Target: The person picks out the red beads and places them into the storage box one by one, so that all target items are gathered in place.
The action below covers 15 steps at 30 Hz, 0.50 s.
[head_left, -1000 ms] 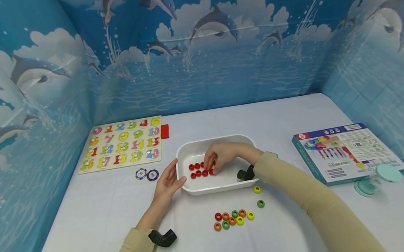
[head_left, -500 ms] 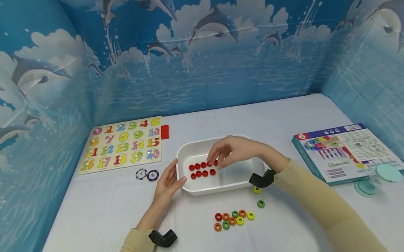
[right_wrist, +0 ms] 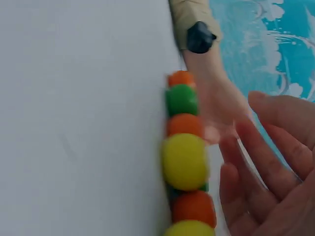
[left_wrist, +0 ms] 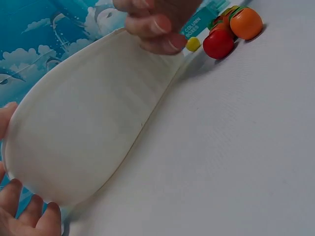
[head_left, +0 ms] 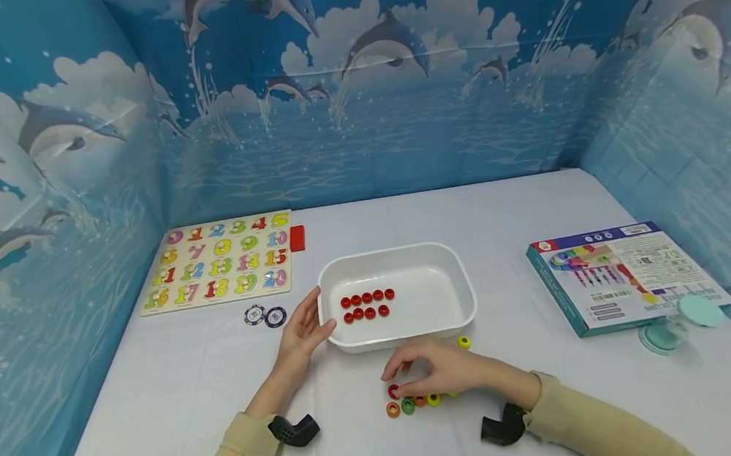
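In the head view, my left hand (head_left: 299,333) holds the near left corner of a white tray (head_left: 438,329), thumb at the front wall and fingers along the left end. Inside the tray, several red beads (head_left: 368,298) sit in two rows. My right hand (head_left: 438,368) hovers over a cluster of loose beads on the table, partly hiding them. Its thumb and fingers are apart around a red bead (head_left: 393,392). Beside that lie an orange bead (head_left: 392,409) and a green bead (head_left: 408,406). The right wrist view shows the right fingers (right_wrist: 261,157) loosely bent beside a yellow bead (right_wrist: 185,162).
A number puzzle board (head_left: 217,261) lies at the back left, a red piece (head_left: 297,238) by its edge. Two round chips (head_left: 275,317) are left of the tray. On the right are a flat toy box (head_left: 628,276) and a small jar with a mint lid (head_left: 663,338).
My right hand has left the red beads in the tray and come down to the loose beads in front. The left hand has stayed at the tray.
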Each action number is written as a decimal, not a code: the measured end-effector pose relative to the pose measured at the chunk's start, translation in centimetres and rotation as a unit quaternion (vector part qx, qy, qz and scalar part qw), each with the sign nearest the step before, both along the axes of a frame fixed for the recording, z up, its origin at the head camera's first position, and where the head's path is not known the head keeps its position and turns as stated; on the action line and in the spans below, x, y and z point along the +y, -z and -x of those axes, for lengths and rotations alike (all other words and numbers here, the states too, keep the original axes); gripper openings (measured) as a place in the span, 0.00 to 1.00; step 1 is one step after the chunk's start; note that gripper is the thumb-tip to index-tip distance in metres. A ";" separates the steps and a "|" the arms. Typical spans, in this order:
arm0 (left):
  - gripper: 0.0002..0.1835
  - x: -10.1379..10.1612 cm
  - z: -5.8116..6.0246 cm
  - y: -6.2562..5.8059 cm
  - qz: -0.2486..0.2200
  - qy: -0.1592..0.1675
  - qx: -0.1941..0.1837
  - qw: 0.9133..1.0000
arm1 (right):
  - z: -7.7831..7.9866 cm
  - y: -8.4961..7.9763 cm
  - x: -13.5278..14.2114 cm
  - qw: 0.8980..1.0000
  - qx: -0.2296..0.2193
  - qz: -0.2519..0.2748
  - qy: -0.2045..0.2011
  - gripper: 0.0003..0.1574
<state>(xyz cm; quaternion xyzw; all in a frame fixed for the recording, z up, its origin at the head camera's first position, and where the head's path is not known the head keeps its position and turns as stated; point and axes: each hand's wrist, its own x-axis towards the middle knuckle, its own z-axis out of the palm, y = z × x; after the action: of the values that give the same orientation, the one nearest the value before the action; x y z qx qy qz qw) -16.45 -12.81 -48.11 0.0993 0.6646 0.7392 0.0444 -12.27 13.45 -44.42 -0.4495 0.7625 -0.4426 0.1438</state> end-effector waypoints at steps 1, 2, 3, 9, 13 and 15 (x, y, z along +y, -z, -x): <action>0.36 0.0 0.0 0.0 0.002 -0.001 0.001 1.000 | 0.0 0.5 -0.1 1.000 0.013 -0.004 0.012 0.14; 0.36 0.0 0.0 0.0 0.003 -0.002 0.002 1.000 | 0.0 0.9 -0.2 0.999 0.022 -0.010 0.021 0.14; 0.36 0.0 0.0 0.0 0.003 -0.003 0.001 1.000 | 0.0 1.2 -0.3 0.999 0.030 -0.014 0.028 0.15; 0.36 0.0 0.0 0.1 0.006 0.000 -0.001 1.000 | 0.1 2.2 -0.6 0.998 0.046 -0.027 0.036 0.18; 0.35 -0.1 0.0 0.1 0.009 -0.003 -0.003 1.000 | 0.0 2.2 -0.6 0.997 0.034 -0.051 0.052 0.15; 0.35 0.0 0.0 0.2 0.008 -0.005 -0.006 1.000 | 0.0 2.0 -0.6 0.996 0.030 -0.062 0.057 0.14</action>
<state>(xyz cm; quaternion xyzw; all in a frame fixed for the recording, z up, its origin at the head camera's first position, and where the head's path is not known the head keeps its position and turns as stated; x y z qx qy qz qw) -16.45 -12.85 -48.26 0.0914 0.6709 0.7345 0.0454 -12.26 12.87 -46.45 -0.4086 0.8169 -0.3883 0.1226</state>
